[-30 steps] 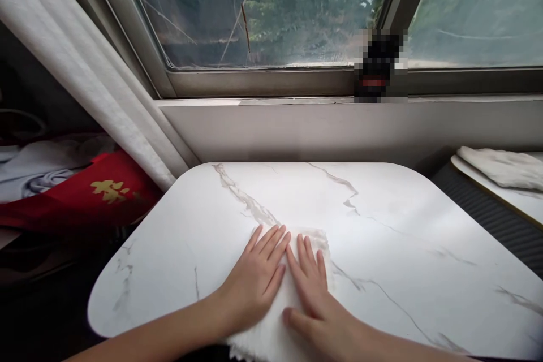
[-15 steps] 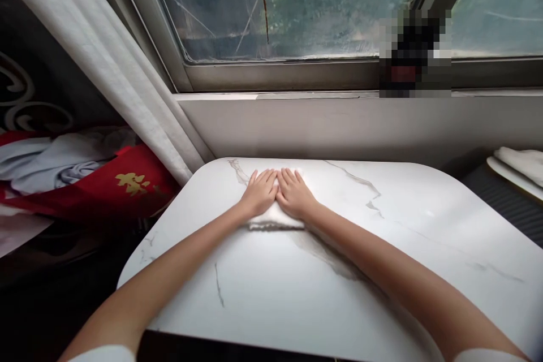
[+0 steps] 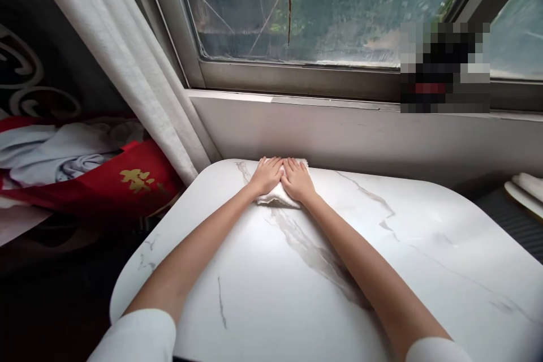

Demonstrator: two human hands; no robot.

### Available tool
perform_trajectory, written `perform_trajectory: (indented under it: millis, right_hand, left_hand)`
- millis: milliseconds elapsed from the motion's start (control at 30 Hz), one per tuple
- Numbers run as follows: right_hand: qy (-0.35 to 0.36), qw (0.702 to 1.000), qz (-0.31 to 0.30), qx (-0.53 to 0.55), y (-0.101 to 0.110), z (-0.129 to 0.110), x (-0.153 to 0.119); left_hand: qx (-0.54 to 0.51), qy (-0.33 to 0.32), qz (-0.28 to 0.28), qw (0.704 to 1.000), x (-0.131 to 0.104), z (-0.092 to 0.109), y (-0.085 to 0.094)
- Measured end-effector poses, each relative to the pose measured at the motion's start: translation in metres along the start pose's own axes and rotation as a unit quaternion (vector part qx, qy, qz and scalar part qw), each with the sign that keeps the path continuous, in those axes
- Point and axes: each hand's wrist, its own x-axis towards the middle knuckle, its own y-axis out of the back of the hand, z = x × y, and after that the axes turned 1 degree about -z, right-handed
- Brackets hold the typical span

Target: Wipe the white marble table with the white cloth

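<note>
A folded white cloth (image 3: 278,199) lies at the far edge of the white marbled table (image 3: 254,271). Pressed flat on its left half is my left hand (image 3: 268,174), fingers stretched out and pointing away from me. Flat on the right half rests my right hand (image 3: 297,177), also with its fingers extended. The two hands touch side by side near the thumbs. Most of the cloth's middle is hidden under them, while its near edge and far right corner show.
Behind the table stands a low pale wall (image 3: 237,121) below a window (image 3: 331,11). A white curtain (image 3: 123,51) hangs at the left, beside a red bag (image 3: 106,186) with grey clothes (image 3: 68,153). A white cloth item (image 3: 530,184) lies at the far right.
Both hands and the cloth have slid forward to the table's far edge. The arms reach out further, and the view has shifted slightly.
</note>
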Motion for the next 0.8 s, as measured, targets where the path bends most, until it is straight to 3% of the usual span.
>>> perform_trajectory:
  millis: [133,333,433,533,667,800]
  right_hand:
    - [0.007,1.0,-0.005,0.003,0.003,-0.031,-0.04]
    - [0.098,0.991,-0.077,0.054,0.02,-0.103,-0.115]
    - [0.138,0.978,-0.118,0.102,0.027,-0.14,-0.137]
    - [0.163,0.966,-0.137,0.145,0.026,-0.174,-0.145]
    - [0.184,0.965,-0.086,0.167,0.012,-0.205,-0.138]
    - [0.181,0.971,-0.037,0.153,-0.006,-0.205,-0.105]
  left_hand:
    - [-0.005,-0.019,-0.017,1.0,-0.047,0.006,0.013]
    - [-0.015,-0.045,-0.022,0.999,-0.163,0.012,0.045]
    - [-0.002,-0.028,-0.02,0.999,-0.219,0.006,0.061]
    - [0.011,-0.004,-0.017,1.0,-0.26,-0.009,0.073]
    - [0.015,0.031,-0.009,0.999,-0.282,-0.036,0.083]
    - [0.011,0.062,-0.011,0.998,-0.256,-0.063,0.078]
